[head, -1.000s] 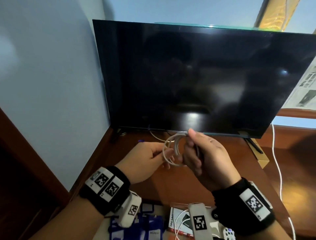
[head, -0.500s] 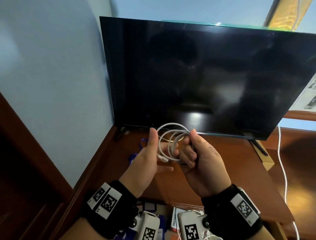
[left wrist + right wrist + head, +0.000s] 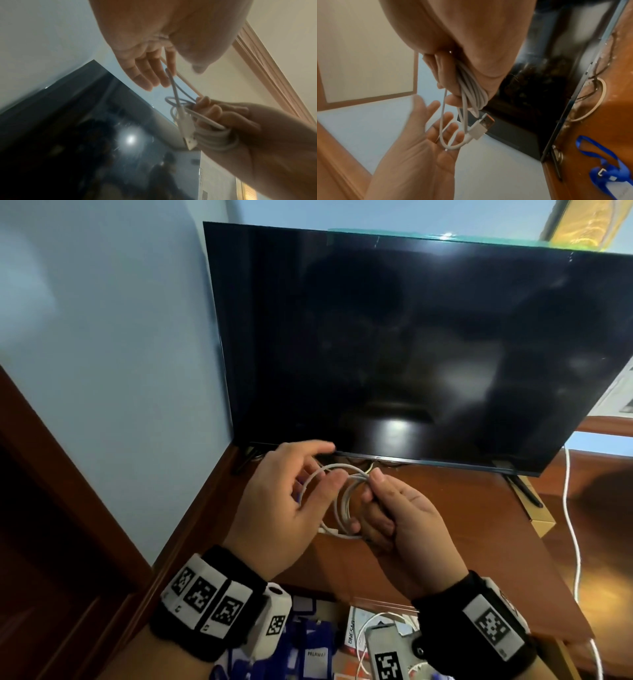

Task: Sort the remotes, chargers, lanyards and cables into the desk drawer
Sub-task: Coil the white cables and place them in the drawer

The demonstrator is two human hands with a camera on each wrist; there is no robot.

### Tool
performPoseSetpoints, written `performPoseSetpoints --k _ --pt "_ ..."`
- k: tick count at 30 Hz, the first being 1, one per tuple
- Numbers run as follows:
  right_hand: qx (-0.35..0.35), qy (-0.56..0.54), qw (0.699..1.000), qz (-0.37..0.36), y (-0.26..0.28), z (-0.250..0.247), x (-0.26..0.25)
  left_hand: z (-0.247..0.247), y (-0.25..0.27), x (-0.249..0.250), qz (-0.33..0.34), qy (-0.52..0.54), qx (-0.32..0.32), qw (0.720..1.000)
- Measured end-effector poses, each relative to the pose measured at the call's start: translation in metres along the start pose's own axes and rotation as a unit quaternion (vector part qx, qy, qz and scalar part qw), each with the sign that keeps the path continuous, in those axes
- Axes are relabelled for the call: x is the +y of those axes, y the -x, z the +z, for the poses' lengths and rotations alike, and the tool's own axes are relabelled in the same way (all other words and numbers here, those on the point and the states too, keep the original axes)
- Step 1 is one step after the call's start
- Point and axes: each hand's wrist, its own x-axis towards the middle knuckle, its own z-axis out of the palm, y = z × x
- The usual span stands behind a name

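Observation:
A white USB cable is wound into a small coil in front of the TV. My right hand grips the coil's bundled side. The USB plug hangs loose from the bundle. My left hand is beside the coil with straight, spread fingers. One free loop lies against those fingers. A blue lanyard lies on the desk near the TV's foot. The open drawer at the bottom edge holds blue lanyards and a white cable.
A black TV stands on the brown desk just behind my hands. Another white cable hangs down the desk's right side, next to a cardboard box. A blue wall is on the left.
My left hand has let its fingers spread and risen over the coil's top loop. The right hand keeps its hold on the cable. Both hands stay in front of the TV.

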Motion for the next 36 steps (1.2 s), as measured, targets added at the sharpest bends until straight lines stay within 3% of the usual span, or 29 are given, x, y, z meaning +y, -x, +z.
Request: performPoseSetpoints --k 3,6,11,15,24,33,36 --pt "-0.009 -0.006 1.000 -0.003 -0.002 -0.005 0.003 -0.008 -0.005 -0.003 0.042 -0.042 -0.015 0.998" --pt "-0.002 0.032 0.999 -0.016 -0.002 -0.010 0.003 -0.014 -0.002 -0.004 0.016 -0.036 -0.044 0.998" --pt "0.017 0.090 0.995 -0.037 -0.002 -0.014 0.009 -0.022 0.004 0.000 -0.125 0.024 -0.137 0.982" --pt "0.017 0.057 0.998 -0.023 0.000 -0.008 0.006 -0.021 0.002 0.004 -0.229 0.128 -0.160 0.952" --pt "-0.013 0.077 0.997 -0.004 -0.004 -0.014 0.013 -0.030 -0.013 -0.006 -0.275 0.208 -0.158 0.925" --pt "0.035 0.024 0.999 0.019 -0.006 -0.011 0.010 -0.023 -0.010 -0.009 -0.219 0.122 -0.160 0.955" --pt "0.049 -0.021 0.998 0.028 -0.009 -0.013 0.008 -0.007 0.009 -0.010 -0.216 0.135 -0.119 0.960"
